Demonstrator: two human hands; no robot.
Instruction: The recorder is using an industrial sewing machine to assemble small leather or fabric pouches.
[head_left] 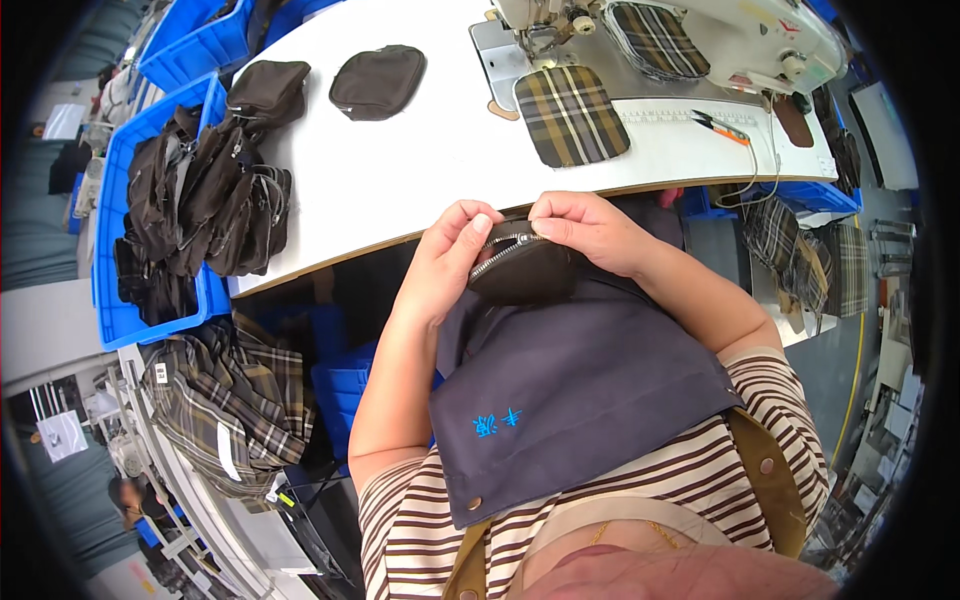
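Note:
Close to my body, just off the table's front edge, I hold a small dark brown zippered pouch (525,282) in both hands. Its silver-toothed zipper is partly undone, with the pull near the right end. My left hand (455,250) grips the pouch's upper left edge, thumb on top. At the zipper end, my right hand (592,232) pinches the fabric between thumb and fingers. Beyond my hands a plaid rounded panel (572,116) lies by the sewing machine (690,40). Another dark pouch (378,82) rests flat on the table, and a further dark pouch (268,92) sits at its left edge.
A blue bin (108,250) heaped with dark pouches (200,190) stands left of the white table (420,165). Orange-handled thread snips (722,127) lie at right beside a ruler scale. More plaid panels (655,40) are stacked under the machine arm; plaid cloth (225,405) hangs at lower left.

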